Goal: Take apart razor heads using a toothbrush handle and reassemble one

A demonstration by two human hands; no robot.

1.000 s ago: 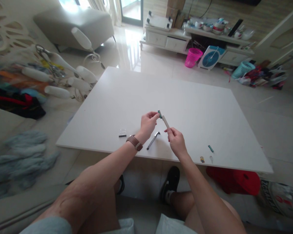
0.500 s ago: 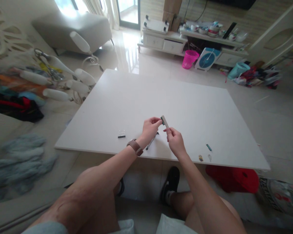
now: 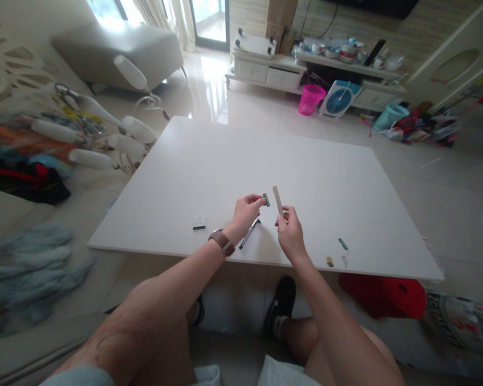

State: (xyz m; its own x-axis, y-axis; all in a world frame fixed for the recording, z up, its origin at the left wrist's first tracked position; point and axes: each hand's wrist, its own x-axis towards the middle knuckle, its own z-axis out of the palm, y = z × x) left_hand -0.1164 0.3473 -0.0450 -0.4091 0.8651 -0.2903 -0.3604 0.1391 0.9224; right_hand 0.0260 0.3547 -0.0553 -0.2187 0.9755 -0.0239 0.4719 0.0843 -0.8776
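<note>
Between the fingertips of my left hand (image 3: 247, 212) is a small green and dark razor cartridge (image 3: 266, 200). My right hand (image 3: 290, 230) grips the lower end of a flat grey-beige strip (image 3: 277, 198), which points up and away; its exact kind I cannot tell. A narrow gap separates strip and cartridge. Below my left hand a silver and black razor handle (image 3: 250, 234) lies on the white table (image 3: 233, 155). To the right rest another green cartridge (image 3: 343, 244), a small yellow piece (image 3: 329, 261) and a small clear piece (image 3: 344, 261).
Left of my hands is a clear case with a black strip (image 3: 199, 228). A lamp with several white shades (image 3: 131, 72) stands beyond the table's left edge. Under the right front edge sits a red object (image 3: 386, 295). A pink basket (image 3: 310, 99) stands on the floor behind.
The strip in my right hand has moved away from the cartridge to the right and turned more upright. The cartridge in my left hand now shows more fully.
</note>
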